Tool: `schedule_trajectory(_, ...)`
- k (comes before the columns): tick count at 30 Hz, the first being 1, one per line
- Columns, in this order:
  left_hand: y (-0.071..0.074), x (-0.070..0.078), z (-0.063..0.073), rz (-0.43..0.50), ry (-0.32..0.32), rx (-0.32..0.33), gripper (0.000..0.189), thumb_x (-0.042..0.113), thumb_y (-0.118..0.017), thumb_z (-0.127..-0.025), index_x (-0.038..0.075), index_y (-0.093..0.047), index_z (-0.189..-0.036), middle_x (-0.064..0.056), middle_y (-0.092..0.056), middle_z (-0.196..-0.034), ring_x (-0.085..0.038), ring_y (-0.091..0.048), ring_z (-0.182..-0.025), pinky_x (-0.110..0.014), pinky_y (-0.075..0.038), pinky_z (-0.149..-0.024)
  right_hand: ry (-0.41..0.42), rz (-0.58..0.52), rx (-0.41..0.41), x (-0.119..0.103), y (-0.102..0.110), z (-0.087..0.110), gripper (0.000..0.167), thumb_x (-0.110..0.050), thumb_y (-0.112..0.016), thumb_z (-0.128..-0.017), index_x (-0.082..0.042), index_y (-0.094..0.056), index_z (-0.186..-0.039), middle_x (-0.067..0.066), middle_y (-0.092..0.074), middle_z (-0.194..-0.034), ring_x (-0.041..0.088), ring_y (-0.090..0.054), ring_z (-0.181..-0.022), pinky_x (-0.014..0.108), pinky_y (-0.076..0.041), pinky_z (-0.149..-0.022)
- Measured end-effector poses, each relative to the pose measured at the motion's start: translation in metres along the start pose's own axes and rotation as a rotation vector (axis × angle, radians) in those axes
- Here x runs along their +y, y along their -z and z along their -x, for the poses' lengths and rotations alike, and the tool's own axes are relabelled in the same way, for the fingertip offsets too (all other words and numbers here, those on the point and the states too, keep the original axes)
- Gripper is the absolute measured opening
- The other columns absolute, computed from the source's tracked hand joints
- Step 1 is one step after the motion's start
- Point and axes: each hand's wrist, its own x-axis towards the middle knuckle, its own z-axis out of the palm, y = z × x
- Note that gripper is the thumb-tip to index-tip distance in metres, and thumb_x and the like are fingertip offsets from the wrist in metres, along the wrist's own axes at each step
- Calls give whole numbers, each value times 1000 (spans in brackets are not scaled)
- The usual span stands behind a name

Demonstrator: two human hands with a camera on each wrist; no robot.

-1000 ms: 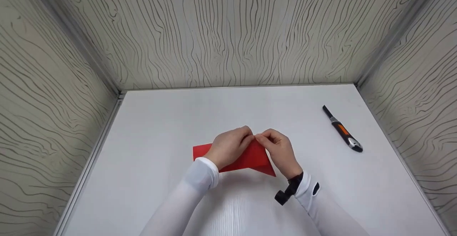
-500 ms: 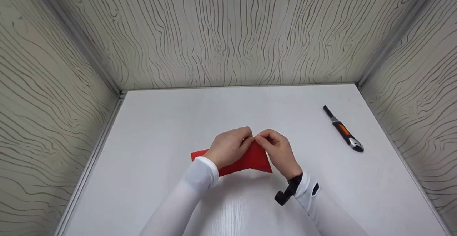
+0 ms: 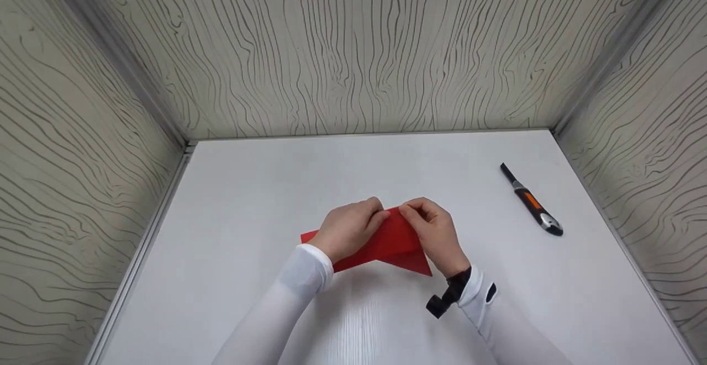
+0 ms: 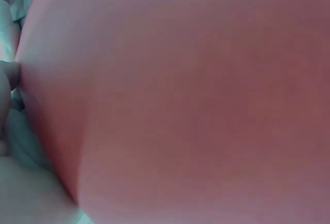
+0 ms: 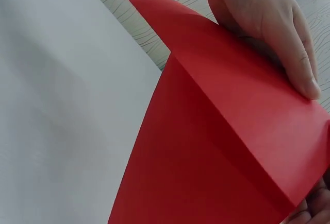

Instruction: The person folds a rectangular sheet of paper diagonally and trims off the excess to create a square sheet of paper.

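Observation:
A folded sheet of red paper [image 3: 395,238] is held up between both hands in the head view. My left hand [image 3: 349,229] pinches its top edge, thumb on the near face, and covers much of its left part. At the upper right corner my right hand [image 3: 436,233] pinches the paper between thumb and fingertips. The right wrist view shows the red paper [image 5: 216,121] with a crease and an overlapping flap; the left thumb presses on it there. Red paper [image 4: 196,100] fills most of the left wrist view, blurred.
A black, orange and silver utility knife [image 3: 531,202] lies at the right of the white table [image 3: 265,177]. Wood-patterned panels [image 3: 353,50] stand behind the table and on both sides. A black wrist camera [image 3: 442,301] sits on the right wrist.
The hands have moved slightly apart, showing more of the paper's top edge between them. The paper's lower right corner swung inward, then back out and down.

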Motion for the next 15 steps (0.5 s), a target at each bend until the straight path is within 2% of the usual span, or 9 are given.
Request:
schedule_trajectory(7,1,-1,2,19,8,14,14,36,-60,-104,23,-63,-106,14,-62,-84,-6,-60,-72,-24,-54,-72,-67,-47,-41,1,0,1,26,-32,-69,-100,-13,-70,-117,10,-72,-107,35,-67,-97,44,-59,-79)
schedule_trajectory(15,0,0,2,13,0,7,14,36,-57,-105,23,-62,-106,14,-60,-81,-7,-59,-70,-23,-53,-70,-99,-6,-36,2,0,1,25,-37,-71,-98,-15,-76,-110,8,-75,-102,34,-69,-94,44,-59,-77)
